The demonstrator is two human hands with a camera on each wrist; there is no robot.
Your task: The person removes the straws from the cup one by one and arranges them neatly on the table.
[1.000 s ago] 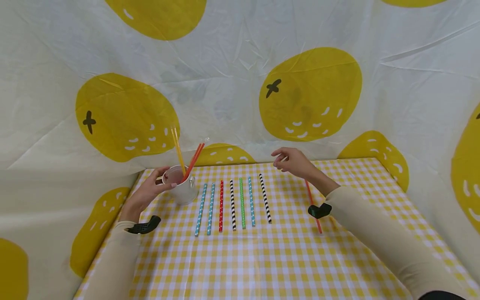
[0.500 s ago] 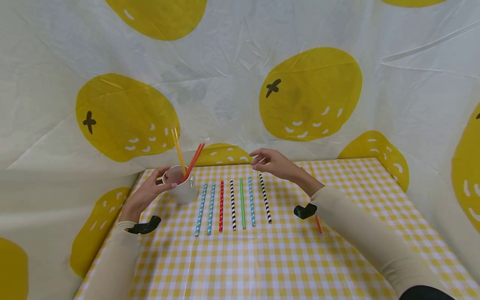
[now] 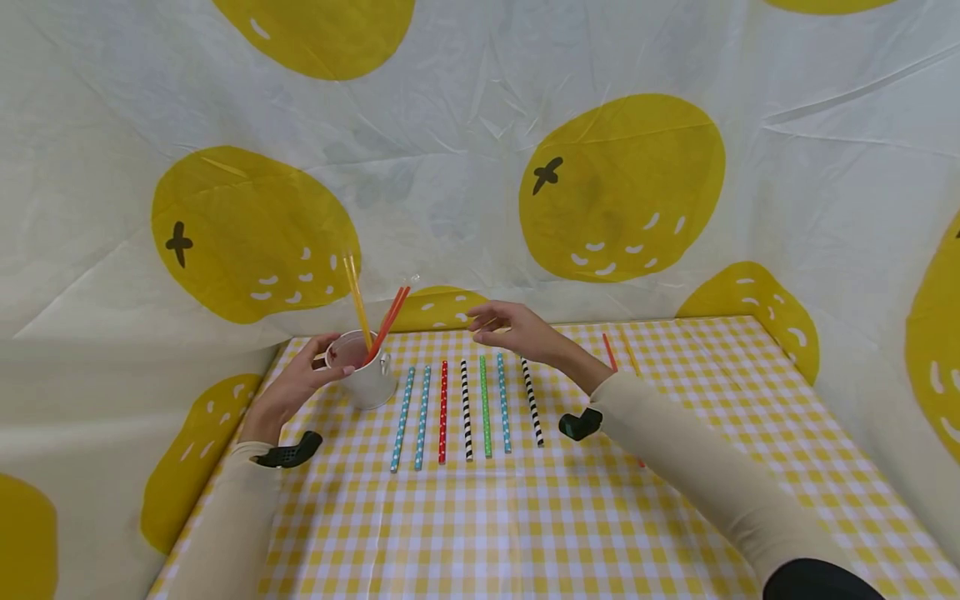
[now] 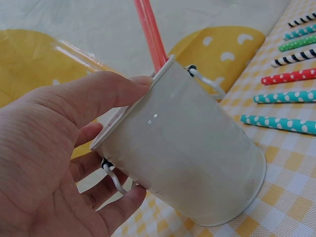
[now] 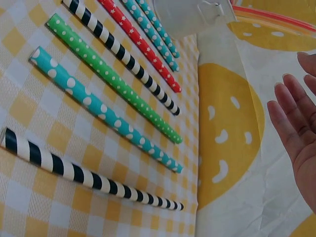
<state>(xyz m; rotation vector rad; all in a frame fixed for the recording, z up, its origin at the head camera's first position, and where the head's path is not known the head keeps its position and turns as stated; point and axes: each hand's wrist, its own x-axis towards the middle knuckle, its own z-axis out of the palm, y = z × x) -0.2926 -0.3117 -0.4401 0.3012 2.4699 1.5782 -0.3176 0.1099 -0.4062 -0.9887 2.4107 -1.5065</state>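
My left hand [image 3: 292, 385] grips a small white metal bucket [image 3: 367, 390] at its rim, on the left of the table. In the left wrist view the thumb [image 4: 121, 89] lies on the rim and the fingers curl round beside a wire handle loop [image 4: 114, 178]. Clear orange straws [image 3: 360, 307] and red straws [image 3: 389, 321] lean out of the bucket. My right hand [image 3: 517, 332] hangs over the far ends of a row of paper straws, its fingers loosely bent and holding nothing. The row has teal dotted [image 3: 402, 421], red starred [image 3: 442, 412], green dotted [image 3: 485, 408] and black-striped straws [image 3: 466, 412].
Beyond my right forearm lie a red straw [image 3: 610, 352], partly hidden by the sleeve, and a yellow straw [image 3: 630, 350]. A yellow-checked cloth [image 3: 450, 533] covers the table. A white sheet [image 3: 435, 200] with big yellow fruit shapes hangs behind its far edge.
My right hand has moved left from near the red straw to above the paper straw row, towards the bucket. My left hand and the bucket have stayed in place.
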